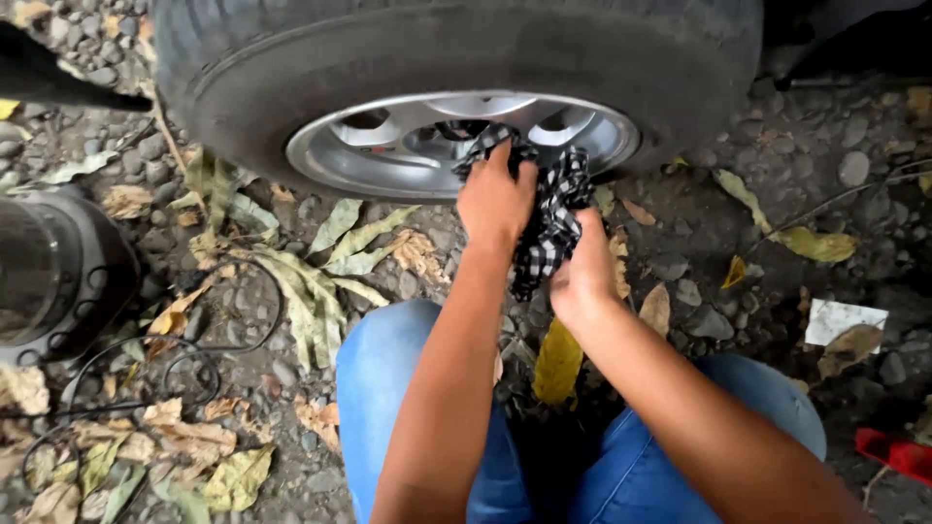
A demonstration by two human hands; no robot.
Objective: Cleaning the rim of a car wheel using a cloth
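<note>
A car wheel lies before me, a black tyre (544, 58) around a silver alloy rim (388, 150). My left hand (495, 199) presses a black-and-white checked cloth (555, 218) against the lower edge of the rim. My right hand (585, 272) grips the hanging end of the same cloth, just below and to the right. Both forearms reach forward over my knees in blue jeans (388, 388).
The ground is gravel strewn with dry leaves (311, 281). A dark round metal part (49, 272) sits at the left edge, with a thin black cable (175, 364) looping beside it. A white scrap (840, 318) and a red object (893, 451) lie at the right.
</note>
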